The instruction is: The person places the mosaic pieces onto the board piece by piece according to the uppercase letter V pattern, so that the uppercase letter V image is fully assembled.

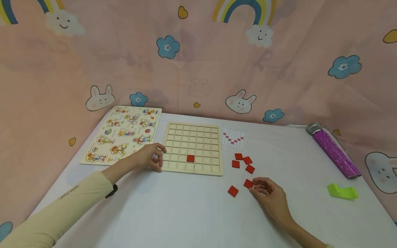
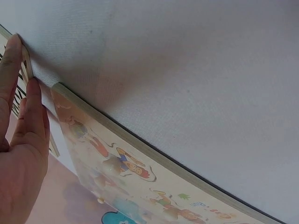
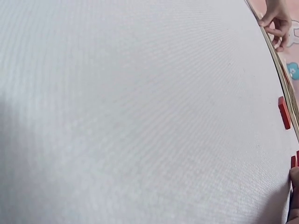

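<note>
My left hand [image 1: 149,156] is at the near left corner of a wooden grid board [image 1: 183,169], its thumb and fingertips holding the edge. One red square tile [image 1: 190,158] sits in a cell of the board's second row from the front. With thumb and fingers, my right hand [image 1: 273,199] pinches a red square tile [image 1: 248,184] by its right side, low over the white table. Another loose red tile [image 1: 233,191] lies just left of it. Farther back is a cluster of several red tiles [image 1: 235,164]. In the right wrist view, only fingertips [image 3: 294,176] show at the right edge.
A pattern card [image 1: 233,138] with a red V of squares lies right of the board. Left of the board is a picture puzzle board [image 1: 105,148]. A purple glittery microphone [image 1: 336,153] and a green plastic piece [image 1: 342,192] lie at the right. Behind hangs a pink printed cloth [image 1: 198,69].
</note>
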Demonstrator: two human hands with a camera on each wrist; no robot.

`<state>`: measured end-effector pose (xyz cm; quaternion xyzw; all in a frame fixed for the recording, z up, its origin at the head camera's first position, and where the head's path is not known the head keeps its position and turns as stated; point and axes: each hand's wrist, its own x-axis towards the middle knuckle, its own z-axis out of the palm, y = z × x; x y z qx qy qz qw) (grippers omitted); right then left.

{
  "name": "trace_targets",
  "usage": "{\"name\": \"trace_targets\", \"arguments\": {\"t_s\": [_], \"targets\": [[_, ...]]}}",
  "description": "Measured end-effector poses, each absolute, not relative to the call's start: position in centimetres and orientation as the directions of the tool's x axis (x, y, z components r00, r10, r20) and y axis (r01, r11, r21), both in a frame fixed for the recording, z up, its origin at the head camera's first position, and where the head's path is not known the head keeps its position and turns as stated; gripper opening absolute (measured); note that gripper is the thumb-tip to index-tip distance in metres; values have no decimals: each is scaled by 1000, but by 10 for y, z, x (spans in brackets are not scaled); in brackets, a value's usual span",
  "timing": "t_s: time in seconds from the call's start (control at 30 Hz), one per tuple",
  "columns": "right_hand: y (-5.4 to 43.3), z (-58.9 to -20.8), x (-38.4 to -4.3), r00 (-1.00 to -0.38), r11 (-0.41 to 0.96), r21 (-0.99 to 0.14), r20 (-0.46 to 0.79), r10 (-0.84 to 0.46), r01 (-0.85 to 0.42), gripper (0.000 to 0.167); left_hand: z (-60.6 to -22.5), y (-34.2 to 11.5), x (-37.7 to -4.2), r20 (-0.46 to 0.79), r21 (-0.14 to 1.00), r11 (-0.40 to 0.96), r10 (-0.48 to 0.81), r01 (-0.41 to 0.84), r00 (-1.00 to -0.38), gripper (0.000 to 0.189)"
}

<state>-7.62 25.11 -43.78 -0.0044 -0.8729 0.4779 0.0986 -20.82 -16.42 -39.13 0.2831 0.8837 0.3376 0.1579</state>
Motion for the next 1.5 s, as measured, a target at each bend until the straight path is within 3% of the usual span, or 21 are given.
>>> {"name": "trace_targets", "arguments": {"t_s": [0.8,1.13,1.5], "targets": [[263,-429,-82,-994,522,-852,91,62,-46,34,-390,-163,-207,-99,686,621,597,380,-796,18],[271,-420,-92,-995,410,-908,-65,80,92,42,-391,-163,-208,-91,677,621,604,396,-792,18],[266,-412,-105,-991,428,-894,-112,78,134,48,-393,-168,-208,-17,727,531,649,436,-761,19]]}}
